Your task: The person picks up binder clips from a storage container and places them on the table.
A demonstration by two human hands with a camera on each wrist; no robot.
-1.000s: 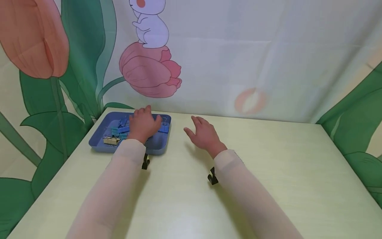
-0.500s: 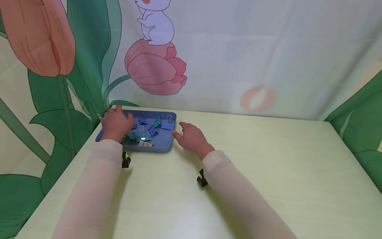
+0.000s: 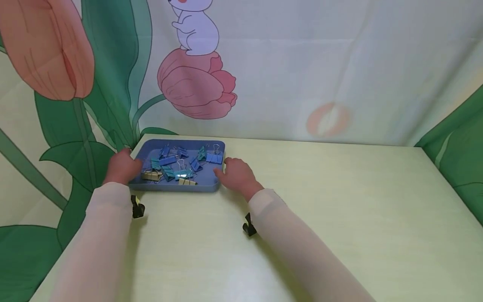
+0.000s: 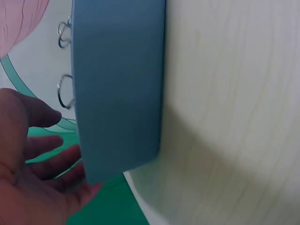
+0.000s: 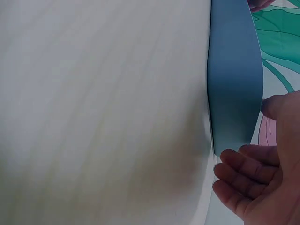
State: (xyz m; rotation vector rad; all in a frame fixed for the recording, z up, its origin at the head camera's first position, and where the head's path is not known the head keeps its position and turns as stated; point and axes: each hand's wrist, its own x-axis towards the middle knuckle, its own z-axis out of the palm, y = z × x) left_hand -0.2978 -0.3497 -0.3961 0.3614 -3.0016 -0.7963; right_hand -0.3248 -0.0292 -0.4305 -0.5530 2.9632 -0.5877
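Note:
A blue tray [image 3: 196,188] of binder clips lies at the back left of the table. Blue, teal and pale yellow clips, such as a blue clip [image 3: 214,158] and a yellow clip [image 3: 151,175], are scattered in it. My left hand [image 3: 122,167] is at the tray's left end; the left wrist view has its thumb apart from the rim and its fingers by the end wall. My right hand [image 3: 238,176] is at the right end. In the right wrist view its thumb [image 5: 272,107] is at the rim, its loosely bent fingers [image 5: 246,171] beside the lower corner.
The pale table [image 3: 339,209] runs out to the right and front of the tray. Behind it hangs a cloth [image 3: 286,75] printed with flowers and a white animal. A black clip-like piece [image 3: 138,207] sits under each wrist.
My left hand has moved left from over the tray to its left end, uncovering the clips. My right hand has come left to the right end. The view has shifted slightly.

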